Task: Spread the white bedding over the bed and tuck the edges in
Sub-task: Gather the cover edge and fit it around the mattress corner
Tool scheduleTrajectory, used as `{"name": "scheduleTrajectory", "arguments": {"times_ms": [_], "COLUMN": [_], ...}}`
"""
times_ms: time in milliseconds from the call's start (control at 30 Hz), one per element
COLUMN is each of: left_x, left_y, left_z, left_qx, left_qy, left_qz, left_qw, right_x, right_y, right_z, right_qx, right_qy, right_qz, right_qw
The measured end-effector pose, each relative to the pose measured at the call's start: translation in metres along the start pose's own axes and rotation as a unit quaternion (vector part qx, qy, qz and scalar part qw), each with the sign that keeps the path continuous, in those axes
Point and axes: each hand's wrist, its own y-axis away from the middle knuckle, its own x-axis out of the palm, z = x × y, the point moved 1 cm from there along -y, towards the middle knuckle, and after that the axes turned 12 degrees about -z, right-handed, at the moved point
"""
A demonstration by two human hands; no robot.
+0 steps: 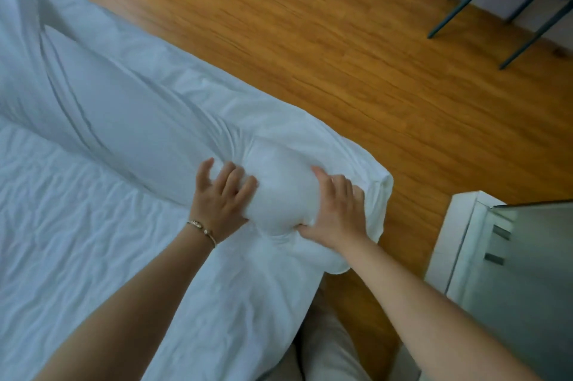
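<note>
Hands both on white bedding [279, 191] bunched at bed [77, 241] corner, 5 o'clock: left hand [221, 197] presses with spread fingers, right hand [336, 210] grips a fold.

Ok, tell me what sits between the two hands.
In the head view, a rounded bulge of the white bedding fills the gap between the left hand and the right hand.
</note>
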Motion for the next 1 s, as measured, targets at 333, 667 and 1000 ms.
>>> {"name": "scheduleTrajectory", "arguments": {"times_ms": [333, 667, 1000], "left_x": [-0.009, 0.067, 0.132], "left_y": [-0.153, -0.136, -0.166], "left_z": [-0.041, -0.094, -0.144], "left_qx": [-0.330, -0.334, -0.397], "left_qy": [0.239, 0.045, 0.145], "left_qz": [0.219, 0.138, 0.107], "left_qw": [0.887, 0.931, 0.900], "right_x": [0.027, -0.010, 0.088], "right_y": [0.032, 0.001, -0.164], "right_z": [0.007, -0.076, -0.169], "right_qx": [-0.022, 0.034, 0.338], "right_qy": [0.029, -0.402, -0.386], "right_qz": [-0.175, -0.165, 0.243], "right_qw": [0.984, 0.900, 0.824]}}
